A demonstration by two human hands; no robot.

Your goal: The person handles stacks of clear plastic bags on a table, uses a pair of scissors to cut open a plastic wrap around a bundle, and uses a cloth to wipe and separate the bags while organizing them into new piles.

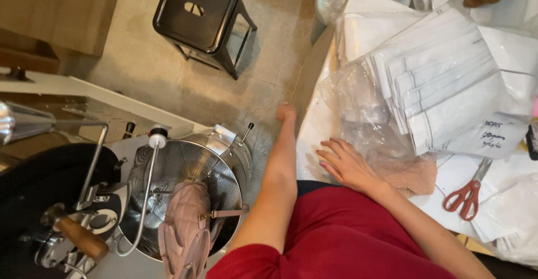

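My right hand lies flat with fingers spread on the white table top, touching a crumpled clear plastic bag. A pinkish mesh cloth sits just right of that wrist. My left arm stretches forward along the table's left edge. My left hand rests at that edge, seen end-on, with its fingers hidden. Both arms come out of a red top at the bottom of the view.
A fanned stack of white paper bags covers the table's right side, with red-handled scissors nearer me. Left of me stands a round perforated metal tray holding a pink quilted handbag. A black metal stool stands on the floor ahead.
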